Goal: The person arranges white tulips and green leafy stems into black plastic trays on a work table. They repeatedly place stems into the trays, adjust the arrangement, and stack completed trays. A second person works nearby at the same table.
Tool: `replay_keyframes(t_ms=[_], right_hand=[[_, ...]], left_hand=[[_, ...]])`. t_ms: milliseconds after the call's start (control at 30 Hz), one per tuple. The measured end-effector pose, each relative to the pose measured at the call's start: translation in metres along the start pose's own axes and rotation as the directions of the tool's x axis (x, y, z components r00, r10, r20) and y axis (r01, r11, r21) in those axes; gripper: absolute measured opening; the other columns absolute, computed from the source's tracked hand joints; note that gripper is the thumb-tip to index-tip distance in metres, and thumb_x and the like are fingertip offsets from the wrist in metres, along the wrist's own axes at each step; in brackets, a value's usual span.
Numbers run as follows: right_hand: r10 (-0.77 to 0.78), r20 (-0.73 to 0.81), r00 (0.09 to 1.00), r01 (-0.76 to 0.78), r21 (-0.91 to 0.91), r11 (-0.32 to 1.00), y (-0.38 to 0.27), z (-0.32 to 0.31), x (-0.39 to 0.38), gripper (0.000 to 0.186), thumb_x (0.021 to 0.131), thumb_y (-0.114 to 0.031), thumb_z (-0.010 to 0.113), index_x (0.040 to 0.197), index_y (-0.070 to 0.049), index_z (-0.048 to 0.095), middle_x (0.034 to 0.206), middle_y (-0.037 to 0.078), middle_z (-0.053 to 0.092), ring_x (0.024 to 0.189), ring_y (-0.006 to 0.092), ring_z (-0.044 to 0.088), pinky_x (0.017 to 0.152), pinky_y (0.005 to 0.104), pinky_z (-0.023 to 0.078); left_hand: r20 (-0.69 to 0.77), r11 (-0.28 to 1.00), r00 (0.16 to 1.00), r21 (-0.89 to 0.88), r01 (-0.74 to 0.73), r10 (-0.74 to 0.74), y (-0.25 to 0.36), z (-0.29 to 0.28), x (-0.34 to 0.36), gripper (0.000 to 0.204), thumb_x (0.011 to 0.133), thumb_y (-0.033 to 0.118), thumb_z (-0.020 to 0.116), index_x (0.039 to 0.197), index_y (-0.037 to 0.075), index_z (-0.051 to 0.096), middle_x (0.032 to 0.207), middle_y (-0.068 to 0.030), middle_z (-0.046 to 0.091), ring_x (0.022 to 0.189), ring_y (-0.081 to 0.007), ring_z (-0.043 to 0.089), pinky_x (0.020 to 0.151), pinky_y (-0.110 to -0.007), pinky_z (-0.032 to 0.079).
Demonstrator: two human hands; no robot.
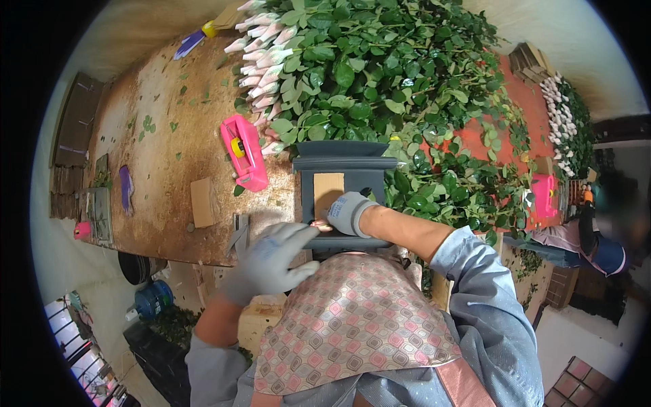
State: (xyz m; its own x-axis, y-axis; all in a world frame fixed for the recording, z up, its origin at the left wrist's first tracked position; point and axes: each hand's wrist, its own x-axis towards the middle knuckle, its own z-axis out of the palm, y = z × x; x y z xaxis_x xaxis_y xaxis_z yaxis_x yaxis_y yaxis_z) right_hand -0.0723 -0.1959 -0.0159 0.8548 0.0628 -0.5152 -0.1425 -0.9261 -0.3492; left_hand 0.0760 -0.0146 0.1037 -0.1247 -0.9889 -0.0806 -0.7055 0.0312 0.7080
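In front of me is a dark grey stand (346,163) with a raised back edge, and a piece of brown cardboard (328,186) lies on it. My right hand (350,213), in a grey glove, is closed over the cardboard's right side; whatever its fingers hold is hidden. Small pinkish flower buds (321,225) show between my two hands. Also gloved in grey, my left hand (274,261) has its fingers stretched and thumb apart, with the fingertips beside the buds. To the left lies a pink tape dispenser (252,159) with a yellow roll.
Leafy green stems (386,74) are heaped at the back, their wrapped pale heads (264,74) facing left. Left on the worn table (149,183) are a cardboard piece (203,202) and a purple glove (126,190). A co-worker (597,247) is at far right, near another pink dispenser (543,195).
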Motion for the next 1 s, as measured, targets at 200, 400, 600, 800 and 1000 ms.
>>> replay_keyframes(t_ms=[200, 400, 600, 800, 1000], right_hand=[[-0.005, -0.176, 0.984, 0.022, 0.095, 0.995, -0.004, -0.005, -0.012, 0.021, 0.090, -0.016, 0.061, 0.103, -0.010, 0.076, 0.096, 0.014, 0.077, 0.093, 0.0341, 0.074, 0.079, 0.0438, 0.058], [-0.031, -0.040, 0.999, 0.033, 0.041, 0.999, 0.000, -0.047, -0.030, 0.020, 0.087, -0.016, 0.063, 0.104, -0.010, 0.072, 0.095, 0.014, 0.074, 0.091, 0.0340, 0.073, 0.075, 0.0432, 0.057], [0.204, -0.836, 0.510, -0.052, 0.206, 0.977, 0.089, -0.121, -0.024, 0.018, 0.087, -0.013, 0.060, 0.104, -0.008, 0.061, 0.099, 0.017, 0.066, 0.095, 0.0394, 0.066, 0.080, 0.0492, 0.053], [0.440, -0.575, 0.690, -0.635, -0.188, 0.749, 0.191, -0.068, 0.002, 0.020, 0.093, -0.017, 0.057, 0.109, -0.013, 0.068, 0.105, 0.008, 0.066, 0.103, 0.0272, 0.061, 0.083, 0.0426, 0.045], [0.322, -0.549, 0.771, -0.595, -0.443, 0.670, 0.200, -0.065, 0.000, 0.020, 0.095, -0.020, 0.056, 0.108, -0.013, 0.070, 0.101, 0.007, 0.065, 0.099, 0.0287, 0.061, 0.084, 0.0496, 0.043]], left_hand=[[0.278, 0.986, 0.949, 0.118, 0.116, -0.145, -0.029, 0.068, 0.038, 0.049, 0.092, 0.028, 0.066, 0.133, 0.002, 0.059, 0.126, -0.0224, 0.063, 0.117, -0.0419, 0.059, 0.103, -0.046, 0.047], [0.100, 0.992, 0.991, 0.103, 0.074, -0.084, -0.027, 0.077, 0.038, 0.037, 0.088, 0.010, 0.060, 0.124, 0.005, 0.066, 0.125, -0.0221, 0.066, 0.111, -0.0419, 0.064, 0.096, -0.049, 0.051], [0.087, 0.986, 0.990, 0.140, 0.093, -0.106, -0.029, 0.084, 0.035, 0.030, 0.089, 0.012, 0.061, 0.116, 0.005, 0.070, 0.119, -0.0187, 0.069, 0.103, -0.0391, 0.067, 0.091, -0.047, 0.053], [0.072, 0.990, 0.992, 0.108, 0.091, -0.099, -0.027, 0.084, 0.037, 0.030, 0.088, 0.010, 0.060, 0.115, 0.001, 0.070, 0.115, -0.0210, 0.070, 0.105, -0.0409, 0.066, 0.091, -0.046, 0.053], [0.089, 0.982, 0.986, 0.141, 0.125, -0.138, -0.032, 0.088, 0.035, 0.033, 0.089, 0.014, 0.059, 0.119, 0.008, 0.072, 0.125, -0.0145, 0.070, 0.109, -0.0343, 0.067, 0.096, -0.045, 0.052]])
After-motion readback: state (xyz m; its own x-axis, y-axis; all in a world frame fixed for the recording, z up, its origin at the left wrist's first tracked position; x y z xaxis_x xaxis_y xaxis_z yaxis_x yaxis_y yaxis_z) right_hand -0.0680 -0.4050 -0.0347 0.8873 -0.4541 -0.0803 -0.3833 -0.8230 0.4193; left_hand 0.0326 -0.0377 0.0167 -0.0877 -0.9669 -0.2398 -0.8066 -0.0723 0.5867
